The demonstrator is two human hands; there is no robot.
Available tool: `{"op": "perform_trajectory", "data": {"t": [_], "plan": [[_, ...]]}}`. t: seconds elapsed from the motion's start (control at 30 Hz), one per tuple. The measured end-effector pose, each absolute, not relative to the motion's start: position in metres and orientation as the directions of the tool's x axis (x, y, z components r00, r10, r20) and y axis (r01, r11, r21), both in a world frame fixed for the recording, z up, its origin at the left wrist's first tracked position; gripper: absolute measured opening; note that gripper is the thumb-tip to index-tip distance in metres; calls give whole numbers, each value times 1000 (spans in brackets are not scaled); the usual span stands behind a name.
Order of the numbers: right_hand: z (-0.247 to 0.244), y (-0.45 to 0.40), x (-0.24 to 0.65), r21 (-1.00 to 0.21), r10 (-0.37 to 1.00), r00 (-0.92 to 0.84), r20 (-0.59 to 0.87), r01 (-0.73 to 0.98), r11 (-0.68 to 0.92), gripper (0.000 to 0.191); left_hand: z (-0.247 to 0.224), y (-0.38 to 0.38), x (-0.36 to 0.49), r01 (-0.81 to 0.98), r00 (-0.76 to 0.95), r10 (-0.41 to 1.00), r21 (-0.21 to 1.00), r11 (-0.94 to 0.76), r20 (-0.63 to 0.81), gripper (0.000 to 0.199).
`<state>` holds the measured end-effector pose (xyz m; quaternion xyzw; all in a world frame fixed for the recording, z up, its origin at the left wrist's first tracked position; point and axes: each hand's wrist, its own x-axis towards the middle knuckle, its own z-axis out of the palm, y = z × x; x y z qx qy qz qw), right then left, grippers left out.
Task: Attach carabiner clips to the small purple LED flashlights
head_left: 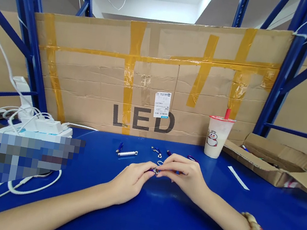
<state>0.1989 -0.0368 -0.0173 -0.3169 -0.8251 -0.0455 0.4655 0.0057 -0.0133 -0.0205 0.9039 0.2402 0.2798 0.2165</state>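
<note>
Over the middle of the blue table, my left hand (131,180) pinches a small dark and silvery metal piece (155,170) between thumb and fingertips. My right hand (186,175) meets it from the other side, its fingertips closed on the same piece. A small ring (160,163) shows just behind the fingertips. Beyond the hands lie a silver cylinder (127,154), a short blue piece (119,147) and a blue and silver clip-like piece (156,151). Two more dark pieces are partly visible behind my right hand. Fine details of the held piece are hidden by my fingers.
A lidded cup with a red straw (216,138) stands at the back right, beside an open cardboard box (268,165). A white strip (238,178) lies on the table (158,225). White cables (37,192) and a power strip (47,126) crowd the left side. Taped cardboard (100,82) stands behind.
</note>
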Motion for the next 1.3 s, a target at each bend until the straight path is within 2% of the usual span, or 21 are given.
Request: {"op": "perform_trajectory", "data": {"t": [0.13,0.33,0.53,0.7,0.9,1.13,1.3], "plan": [[-18,-36,199,-180,461,-387,798,578,796,14,-21,-14,6,326,756,551,527,-785,354,25],[-20,-40,198,-345,603,-315,733,592,729,15,-25,-16,2,364,764,585,566,-739,272,15],[-16,-44,195,-452,745,-263,613,657,604,14,-25,-17,3,347,750,570,534,-771,335,13],[-18,-42,196,-505,769,-264,582,624,596,15,-28,-15,4,343,721,585,542,-767,371,14],[-20,-41,196,-631,832,-187,523,572,525,20,-26,-15,4,298,737,568,577,-761,368,17],[-20,-39,192,-700,876,-138,462,549,456,28,-23,-15,7,369,721,603,549,-750,340,23],[-17,-30,201,-784,886,-6,463,463,413,35,-22,-12,8,359,656,653,604,-711,378,25]]}}
